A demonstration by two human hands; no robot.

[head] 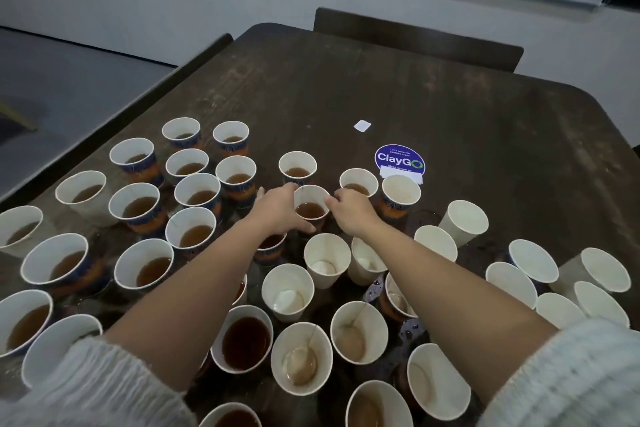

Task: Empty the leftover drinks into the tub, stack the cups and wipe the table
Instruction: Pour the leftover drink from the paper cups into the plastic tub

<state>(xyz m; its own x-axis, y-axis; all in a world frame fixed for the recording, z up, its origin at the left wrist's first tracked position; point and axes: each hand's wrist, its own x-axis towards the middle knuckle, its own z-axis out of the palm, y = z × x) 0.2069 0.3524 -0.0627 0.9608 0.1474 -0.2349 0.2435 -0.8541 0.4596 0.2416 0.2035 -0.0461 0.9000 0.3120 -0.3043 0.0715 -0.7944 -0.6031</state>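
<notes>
Both hands are placed around one paper cup point(310, 203) of brown drink near the table's middle: the left hand point(282, 208) is curled on its left side, the right hand point(349, 210) pinches its right rim. More cups, filled point(188, 230) and emptied point(327, 258), are crowded around. Behind, a round blue sticker point(399, 159) reading "ClayGO" is seen on the dark table point(450, 107).

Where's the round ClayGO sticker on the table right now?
In the head view the ClayGO sticker lies flat right of centre, just beyond an emptied cup, with a small white tag farther back.
</notes>
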